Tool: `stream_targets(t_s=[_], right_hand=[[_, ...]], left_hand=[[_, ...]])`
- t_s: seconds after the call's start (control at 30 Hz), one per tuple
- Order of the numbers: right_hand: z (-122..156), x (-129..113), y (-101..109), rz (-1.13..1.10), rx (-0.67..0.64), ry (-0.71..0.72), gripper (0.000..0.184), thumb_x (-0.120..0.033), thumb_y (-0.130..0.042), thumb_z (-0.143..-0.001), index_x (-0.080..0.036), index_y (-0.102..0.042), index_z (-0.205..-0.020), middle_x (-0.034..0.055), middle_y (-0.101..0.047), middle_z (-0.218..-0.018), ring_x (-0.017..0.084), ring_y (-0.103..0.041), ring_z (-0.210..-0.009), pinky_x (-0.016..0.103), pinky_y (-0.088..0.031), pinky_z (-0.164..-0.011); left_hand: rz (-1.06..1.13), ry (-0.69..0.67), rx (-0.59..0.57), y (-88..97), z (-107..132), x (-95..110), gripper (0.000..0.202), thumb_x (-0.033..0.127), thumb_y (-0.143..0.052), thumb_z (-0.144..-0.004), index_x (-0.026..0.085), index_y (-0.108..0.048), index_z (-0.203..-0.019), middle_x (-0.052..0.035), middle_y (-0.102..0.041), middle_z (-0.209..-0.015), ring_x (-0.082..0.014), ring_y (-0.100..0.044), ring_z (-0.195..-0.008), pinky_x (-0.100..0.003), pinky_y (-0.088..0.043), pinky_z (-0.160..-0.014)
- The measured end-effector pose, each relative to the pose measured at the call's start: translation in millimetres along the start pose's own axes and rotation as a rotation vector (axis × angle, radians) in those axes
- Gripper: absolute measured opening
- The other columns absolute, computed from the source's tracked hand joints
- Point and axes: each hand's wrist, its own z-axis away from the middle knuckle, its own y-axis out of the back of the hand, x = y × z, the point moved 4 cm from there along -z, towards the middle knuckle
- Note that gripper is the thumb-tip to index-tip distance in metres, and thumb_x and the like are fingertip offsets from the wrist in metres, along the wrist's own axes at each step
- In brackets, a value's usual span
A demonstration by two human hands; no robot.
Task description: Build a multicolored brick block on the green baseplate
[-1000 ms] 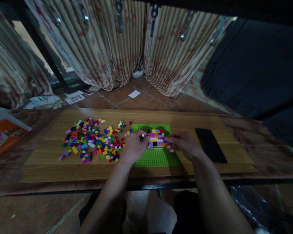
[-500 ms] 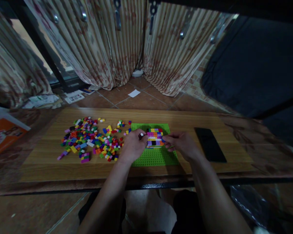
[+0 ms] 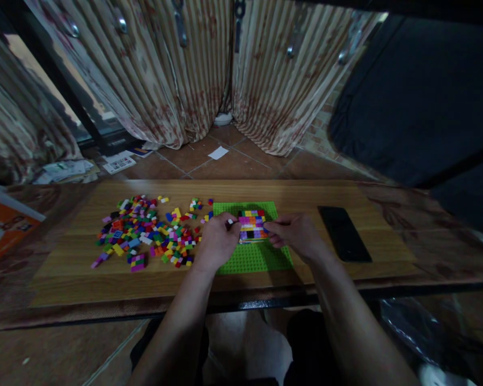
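Observation:
A block of coloured toy bricks [image 3: 251,221] stands on the green studded baseplate [image 3: 249,260]. At its left side my left hand [image 3: 218,242] is closed, thumb tip against the block, with a small white brick [image 3: 231,221] showing between thumb and forefinger. My right hand [image 3: 297,235] pinches a small blue brick [image 3: 265,225] at the block's right edge; whether that brick is pressed on cannot be made out. Fingers cover parts of both sides of the block.
Loose bricks [image 3: 145,230] lie in a wide pile on the left of the wooden table [image 3: 84,284]. A black phone [image 3: 344,234] lies on the right. An orange and white box [image 3: 8,228] stands at the far left. Curtains [image 3: 201,80] hang behind the table.
The camera view has shifted slightly. Both hands stay at the block, and the right fingers remain at its right edge with the blue brick.

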Motion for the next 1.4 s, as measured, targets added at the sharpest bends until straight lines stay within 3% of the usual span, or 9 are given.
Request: stream_targets(t_s=[0.43, 0.6, 0.77, 0.93, 1.13, 1.27, 1.4], right_hand=[[-3, 5, -3, -0.021, 0.004, 0.038, 0.016, -0.018, -0.076, -0.074, -0.013, -0.066, -0.062, -0.0017, -0.061, -0.043, 0.007, -0.056, -0.037, 0.014, -0.048, -0.036], [-6, 17, 1, -0.194, -0.111, 0.018, 0.017, -0.022, -0.078, -0.072, -0.013, -0.067, -0.063, -0.0001, -0.064, -0.049, 0.007, -0.058, -0.040, 0.016, -0.052, -0.040], [-9, 23, 5, -0.144, -0.081, 0.031, 0.017, -0.016, -0.074, -0.075, -0.013, -0.065, -0.060, -0.0016, -0.062, -0.047, 0.006, -0.056, -0.039, 0.013, -0.048, -0.037], [-9, 20, 2, -0.183, -0.062, -0.007, 0.013, -0.009, -0.065, -0.081, -0.012, -0.066, -0.069, -0.0013, -0.063, -0.050, 0.005, -0.056, -0.041, 0.013, -0.049, -0.040], [-11, 22, 2, -0.251, -0.075, -0.001, 0.012, -0.017, -0.077, -0.070, -0.014, -0.065, -0.071, -0.0009, -0.064, -0.052, 0.008, -0.059, -0.046, 0.017, -0.052, -0.047], [-11, 18, 9, -0.207, -0.048, 0.168, 0.018, -0.026, -0.080, -0.064, -0.017, -0.069, -0.075, -0.0015, -0.066, -0.061, 0.009, -0.060, -0.052, 0.022, -0.053, -0.055], [2, 3, 5, -0.011, 0.047, 0.551, 0.011, -0.030, -0.069, -0.077, -0.021, -0.072, -0.083, 0.0016, -0.071, -0.082, 0.015, -0.065, -0.075, 0.029, -0.052, -0.074]], left_hand=[[0.007, -0.006, -0.008, -1.6, -1, -8, 0.017, 0.028, -0.057, -0.081, 0.017, -0.069, -0.081, -0.0014, -0.067, -0.066, -0.0136, -0.059, -0.062, -0.023, -0.040, -0.054], [0.032, 0.012, -0.015, -3.3, -2, -14, 0.017, 0.031, -0.057, -0.081, 0.018, -0.069, -0.081, 0.0000, -0.065, -0.063, -0.0131, -0.058, -0.058, -0.023, -0.041, -0.054], [0.081, 0.016, -0.053, -4.2, -3, -14, 0.017, 0.031, -0.056, -0.081, 0.019, -0.067, -0.081, 0.0005, -0.065, -0.061, -0.0126, -0.057, -0.056, -0.023, -0.041, -0.053], [0.088, -0.001, -0.044, -3.8, -3, -13, 0.016, 0.031, -0.057, -0.081, 0.019, -0.067, -0.079, 0.0002, -0.066, -0.063, -0.0129, -0.058, -0.058, -0.023, -0.042, -0.054], [0.116, 0.025, -0.051, -5.1, -1, -17, 0.016, 0.031, -0.057, -0.081, 0.019, -0.068, -0.084, -0.0001, -0.067, -0.065, -0.0135, -0.060, -0.059, -0.024, -0.043, -0.054], [0.151, 0.056, -0.089, -4.1, 0, -17, 0.014, 0.026, -0.055, -0.081, 0.019, -0.067, -0.081, 0.0004, -0.065, -0.061, -0.0135, -0.060, -0.055, -0.024, -0.042, -0.052], [0.173, 0.105, -0.082, -1.8, -1, -19, 0.017, 0.020, -0.053, -0.079, 0.019, -0.066, -0.089, 0.0009, -0.065, -0.059, -0.0140, -0.061, -0.054, -0.024, -0.043, -0.052]])
